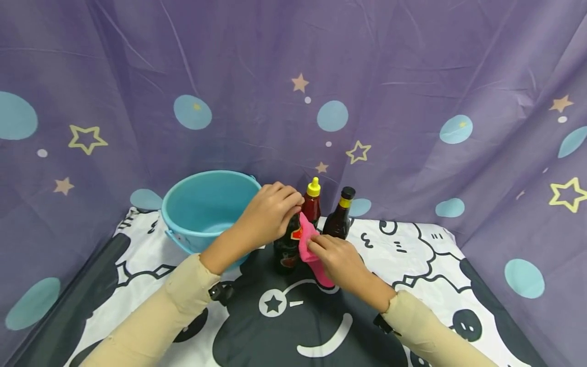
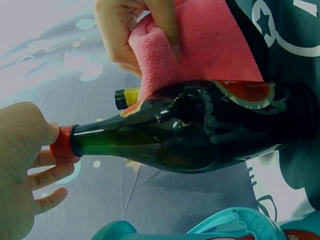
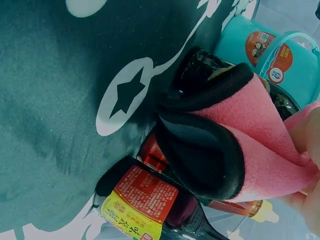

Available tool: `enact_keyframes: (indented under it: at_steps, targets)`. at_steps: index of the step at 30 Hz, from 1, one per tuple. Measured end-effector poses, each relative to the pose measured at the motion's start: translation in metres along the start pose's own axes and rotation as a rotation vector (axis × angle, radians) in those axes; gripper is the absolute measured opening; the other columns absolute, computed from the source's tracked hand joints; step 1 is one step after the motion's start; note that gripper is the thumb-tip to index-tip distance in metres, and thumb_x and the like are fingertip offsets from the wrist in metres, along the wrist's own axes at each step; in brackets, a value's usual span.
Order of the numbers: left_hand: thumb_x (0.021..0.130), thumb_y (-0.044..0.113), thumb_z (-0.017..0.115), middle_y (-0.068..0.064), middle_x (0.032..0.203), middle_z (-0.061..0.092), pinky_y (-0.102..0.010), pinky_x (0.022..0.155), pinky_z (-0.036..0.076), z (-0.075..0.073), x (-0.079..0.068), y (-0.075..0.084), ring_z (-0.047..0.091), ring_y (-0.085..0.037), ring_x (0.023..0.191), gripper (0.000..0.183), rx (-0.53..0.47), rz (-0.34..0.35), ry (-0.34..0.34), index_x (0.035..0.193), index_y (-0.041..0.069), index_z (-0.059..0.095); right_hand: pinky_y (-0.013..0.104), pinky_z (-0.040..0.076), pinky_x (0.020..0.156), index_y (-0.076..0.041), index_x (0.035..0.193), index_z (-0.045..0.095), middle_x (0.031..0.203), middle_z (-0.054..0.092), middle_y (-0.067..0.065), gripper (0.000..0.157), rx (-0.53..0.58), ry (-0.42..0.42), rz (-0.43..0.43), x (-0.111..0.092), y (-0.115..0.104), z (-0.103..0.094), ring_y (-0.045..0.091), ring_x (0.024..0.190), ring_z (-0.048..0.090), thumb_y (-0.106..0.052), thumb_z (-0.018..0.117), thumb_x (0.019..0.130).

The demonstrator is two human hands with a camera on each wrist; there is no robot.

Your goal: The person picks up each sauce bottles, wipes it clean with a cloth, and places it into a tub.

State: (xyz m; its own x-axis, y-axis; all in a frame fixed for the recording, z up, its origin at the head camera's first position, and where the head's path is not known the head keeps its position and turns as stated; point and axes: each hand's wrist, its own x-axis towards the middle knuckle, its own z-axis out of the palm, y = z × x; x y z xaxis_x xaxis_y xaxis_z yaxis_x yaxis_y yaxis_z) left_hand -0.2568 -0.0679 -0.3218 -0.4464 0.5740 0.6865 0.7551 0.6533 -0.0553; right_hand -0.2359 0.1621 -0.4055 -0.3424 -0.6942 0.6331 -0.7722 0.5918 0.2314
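A dark glass bottle with a red cap [image 2: 200, 130] stands upright on the cloth. My left hand [image 1: 271, 210] pinches its cap [image 2: 62, 142] between thumb and fingers. In my right hand [image 1: 337, 257] a pink cloth [image 2: 205, 45] with black edging is gripped; it hangs folded against the bottle's side. Just behind stands a red sauce bottle with a yellow nozzle cap [image 1: 313, 196]. To its right is a dark bottle with a black cap [image 1: 338, 219], which shows a red and yellow label [image 3: 142, 200] in the right wrist view.
A light blue bucket [image 1: 183, 204] with a handle stands left of the bottles, close to my left forearm. Black and white cartoon-print fabric [image 1: 367, 316] covers the surface. A purple curtain [image 1: 257, 76] hangs behind everything.
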Motion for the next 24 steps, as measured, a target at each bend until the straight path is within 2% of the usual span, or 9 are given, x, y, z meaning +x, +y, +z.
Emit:
enact_keyframes:
  at_steps: [12, 16, 20, 24]
  targets:
    - [0.098, 0.015, 0.066, -0.005, 0.099, 0.067, -0.042, 0.087, 0.054, 0.004, -0.004, 0.007, 0.06, -0.024, 0.091, 0.007, 0.039, 0.02, -0.012, 0.104, 0.01, 0.066, 0.031, 0.061, 0.074, -0.01, 0.105, 0.073, 0.098, 0.074, 0.005, 0.034, -0.007, -0.063, -0.003, -0.012, -0.01, -0.001, 0.018, 0.082, 0.071, -0.002, 0.086, 0.075]
    - [0.1, 0.016, 0.064, -0.004, 0.098, 0.064, -0.041, 0.086, 0.053, 0.005, -0.005, 0.007, 0.059, -0.023, 0.089, 0.006, 0.057, 0.022, -0.033, 0.103, 0.011, 0.062, 0.032, 0.062, 0.077, -0.011, 0.106, 0.074, 0.098, 0.075, 0.004, 0.037, -0.015, -0.083, -0.014, -0.016, -0.012, 0.001, 0.018, 0.086, 0.072, -0.003, 0.089, 0.073]
    - [0.1, 0.017, 0.064, -0.004, 0.099, 0.065, -0.041, 0.085, 0.053, 0.003, -0.005, 0.005, 0.059, -0.023, 0.09, 0.007, 0.083, 0.025, -0.047, 0.103, 0.011, 0.062, 0.032, 0.061, 0.08, -0.011, 0.106, 0.075, 0.097, 0.075, 0.003, 0.036, -0.009, -0.103, -0.033, -0.016, -0.012, 0.004, 0.016, 0.088, 0.073, -0.004, 0.088, 0.074]
    - [0.101, 0.018, 0.063, -0.004, 0.102, 0.067, -0.041, 0.086, 0.053, -0.003, -0.003, 0.002, 0.06, -0.024, 0.092, 0.008, 0.115, 0.042, -0.062, 0.105, 0.011, 0.063, 0.03, 0.06, 0.078, -0.013, 0.105, 0.076, 0.097, 0.075, 0.001, 0.03, -0.012, -0.133, -0.06, -0.012, -0.012, 0.006, 0.014, 0.088, 0.073, -0.001, 0.082, 0.079]
